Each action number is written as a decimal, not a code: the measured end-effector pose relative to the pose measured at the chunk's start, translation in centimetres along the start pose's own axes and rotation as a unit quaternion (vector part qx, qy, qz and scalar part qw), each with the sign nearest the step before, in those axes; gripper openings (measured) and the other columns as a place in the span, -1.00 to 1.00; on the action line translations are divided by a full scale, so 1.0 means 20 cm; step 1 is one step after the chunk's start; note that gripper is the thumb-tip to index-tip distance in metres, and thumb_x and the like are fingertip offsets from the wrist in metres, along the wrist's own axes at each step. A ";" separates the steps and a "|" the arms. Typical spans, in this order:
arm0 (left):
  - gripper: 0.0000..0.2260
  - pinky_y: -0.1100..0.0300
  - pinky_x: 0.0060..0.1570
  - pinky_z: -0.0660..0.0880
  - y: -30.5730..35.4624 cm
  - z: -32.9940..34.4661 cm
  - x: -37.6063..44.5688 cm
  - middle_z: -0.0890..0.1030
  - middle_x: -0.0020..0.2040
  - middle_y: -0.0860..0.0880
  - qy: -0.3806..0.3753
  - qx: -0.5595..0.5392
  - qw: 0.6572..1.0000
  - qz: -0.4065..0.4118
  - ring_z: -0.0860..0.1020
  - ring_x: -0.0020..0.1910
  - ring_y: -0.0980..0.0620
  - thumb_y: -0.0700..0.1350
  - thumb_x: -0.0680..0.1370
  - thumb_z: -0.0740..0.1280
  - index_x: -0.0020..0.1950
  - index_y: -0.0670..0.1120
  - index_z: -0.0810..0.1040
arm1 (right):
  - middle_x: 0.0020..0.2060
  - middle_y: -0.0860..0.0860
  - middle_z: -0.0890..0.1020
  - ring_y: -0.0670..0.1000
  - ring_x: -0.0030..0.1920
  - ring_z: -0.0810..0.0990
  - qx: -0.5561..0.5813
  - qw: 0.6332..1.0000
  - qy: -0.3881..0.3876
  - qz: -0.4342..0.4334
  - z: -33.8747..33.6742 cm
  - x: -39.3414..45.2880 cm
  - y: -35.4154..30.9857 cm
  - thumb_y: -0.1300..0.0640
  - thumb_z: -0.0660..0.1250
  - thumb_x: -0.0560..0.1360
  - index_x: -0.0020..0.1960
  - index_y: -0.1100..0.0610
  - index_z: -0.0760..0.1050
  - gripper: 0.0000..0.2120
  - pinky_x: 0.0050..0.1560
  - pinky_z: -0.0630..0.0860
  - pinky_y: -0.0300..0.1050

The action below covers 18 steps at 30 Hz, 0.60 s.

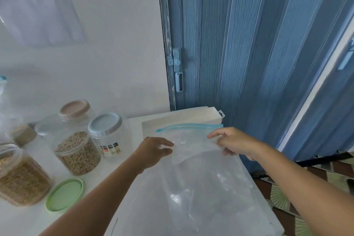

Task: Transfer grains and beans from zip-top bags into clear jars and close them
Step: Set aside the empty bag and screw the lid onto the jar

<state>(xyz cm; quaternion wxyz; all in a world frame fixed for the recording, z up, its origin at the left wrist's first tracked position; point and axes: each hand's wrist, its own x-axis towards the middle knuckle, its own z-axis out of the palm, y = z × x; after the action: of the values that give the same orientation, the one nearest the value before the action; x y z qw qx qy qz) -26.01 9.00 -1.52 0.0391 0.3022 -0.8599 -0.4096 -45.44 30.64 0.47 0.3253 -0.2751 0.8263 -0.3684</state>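
An empty clear zip-top bag (201,176) with a blue zip strip lies flat over the right part of the white table (99,180). My left hand (155,149) pinches the bag's left edge just below the zip. My right hand (232,142) grips the right edge, thumb on top and fingers showing through the plastic. An open jar of greenish-brown beans (78,153) stands left of the bag. At the far left is an open jar of yellowish grain (19,176). A green lid (65,194) lies loose on the table in front of them.
An empty jar with a grey-blue lid (107,132) and another with a beige lid (74,110) stand behind the beans. A small brown-lidded jar (24,134) is at the left. Pale boards (182,118) lie beyond the bag. A blue folding door (249,44) stands behind.
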 end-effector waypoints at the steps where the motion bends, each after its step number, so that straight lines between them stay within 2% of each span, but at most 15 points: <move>1: -0.76 0.17 0.28 0.41 0.00 0.01 -0.01 0.58 0.24 0.04 -0.028 0.047 0.999 0.002 0.51 0.21 0.04 -0.09 0.62 0.46 0.29 0.09 0.69 | 0.09 -0.07 0.59 -0.07 -0.22 0.68 -0.015 1.000 0.003 -0.001 0.00 0.01 0.03 0.23 0.22 0.61 0.18 -0.16 0.63 -0.64 -0.15 0.56 -0.22; 3: -0.67 0.11 0.45 0.38 -0.01 0.02 -0.01 0.53 0.39 0.07 -0.102 0.118 0.988 -0.016 0.46 0.25 0.06 -0.05 0.65 0.42 0.41 0.16 0.60 | 0.26 -0.06 0.56 0.03 0.08 0.68 -0.038 0.999 0.016 -0.010 0.01 0.04 0.07 0.23 0.22 0.57 0.21 -0.20 0.62 -0.58 0.09 0.62 -0.09; 5: -0.63 0.09 0.46 0.42 -0.01 0.01 -0.01 0.47 0.49 0.11 -0.148 0.155 0.976 -0.034 0.49 0.29 0.05 -0.02 0.67 0.39 0.47 0.23 0.54 | 0.34 -0.03 0.51 0.06 0.26 0.58 -0.098 0.995 0.027 -0.019 0.01 0.06 0.09 0.22 0.25 0.55 0.30 -0.23 0.59 -0.54 0.16 0.55 -0.10; 7: -0.62 0.19 0.29 0.50 0.01 -0.01 0.00 0.45 0.52 0.08 -0.168 0.189 0.967 -0.034 0.62 0.14 0.06 0.02 0.68 0.36 0.50 0.27 0.49 | 0.37 0.03 0.40 0.10 0.29 0.45 -0.205 0.976 0.066 -0.024 0.01 0.08 0.09 0.16 0.27 0.57 0.41 -0.25 0.49 -0.51 0.16 0.45 -0.11; 10: -0.56 0.29 0.03 0.52 0.07 -0.08 0.03 0.37 0.57 0.03 -0.192 0.236 0.952 -0.038 0.70 -0.24 0.13 0.06 0.71 0.30 0.58 0.31 0.34 | 0.42 0.03 0.24 0.14 0.43 0.21 -0.313 0.939 0.131 -0.050 0.06 0.08 0.01 -0.04 0.28 0.61 0.49 -0.30 0.39 -0.54 0.38 0.39 0.07; 12: -0.54 0.30 -0.08 0.59 0.12 -0.13 0.04 0.48 0.42 -0.05 -0.184 0.231 0.955 -0.041 0.68 -0.33 0.12 0.02 0.73 0.27 0.61 0.31 0.29 | 0.48 0.01 0.25 0.13 0.47 0.19 -0.342 0.931 0.101 -0.080 0.12 0.07 -0.07 -0.20 0.22 0.64 0.52 -0.29 0.35 -0.55 0.44 0.35 0.10; 14: -0.52 0.22 -0.02 0.62 0.15 -0.17 0.07 0.56 0.19 -0.04 -0.126 0.237 0.963 -0.017 0.69 -0.21 0.06 -0.03 0.73 0.26 0.62 0.28 0.28 | 0.54 -0.01 0.23 0.12 0.52 0.19 -0.356 0.929 0.044 -0.094 0.19 0.07 -0.11 -0.25 0.16 0.65 0.57 -0.28 0.27 -0.51 0.45 0.32 0.07; 16: -0.49 0.11 0.16 0.56 0.15 -0.18 0.14 0.59 0.29 -0.07 -0.022 0.323 0.946 0.024 0.65 0.10 -0.05 -0.06 0.74 0.22 0.65 0.27 0.21 | 0.61 0.01 0.15 0.13 0.58 0.16 -0.350 0.932 -0.001 -0.090 0.25 0.08 -0.12 -0.26 0.13 0.67 0.62 -0.28 0.17 -0.47 0.47 0.29 0.10; 18: -0.40 0.04 0.13 0.52 0.13 -0.16 0.20 0.58 0.31 -0.07 0.032 0.404 0.914 0.034 0.56 0.20 -0.12 -0.10 0.72 0.18 0.70 0.25 0.06 | 0.66 0.03 0.06 0.15 0.62 0.09 -0.345 0.935 -0.026 -0.081 0.29 0.10 -0.10 -0.27 0.10 0.68 0.64 -0.28 0.08 -0.44 0.54 0.23 0.13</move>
<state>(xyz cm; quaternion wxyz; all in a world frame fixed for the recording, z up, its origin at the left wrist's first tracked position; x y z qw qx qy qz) -29.44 5.89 1.71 -0.0444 0.2757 -0.9601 -0.0158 -41.96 25.67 -1.53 0.2006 -0.4459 0.8688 -0.0781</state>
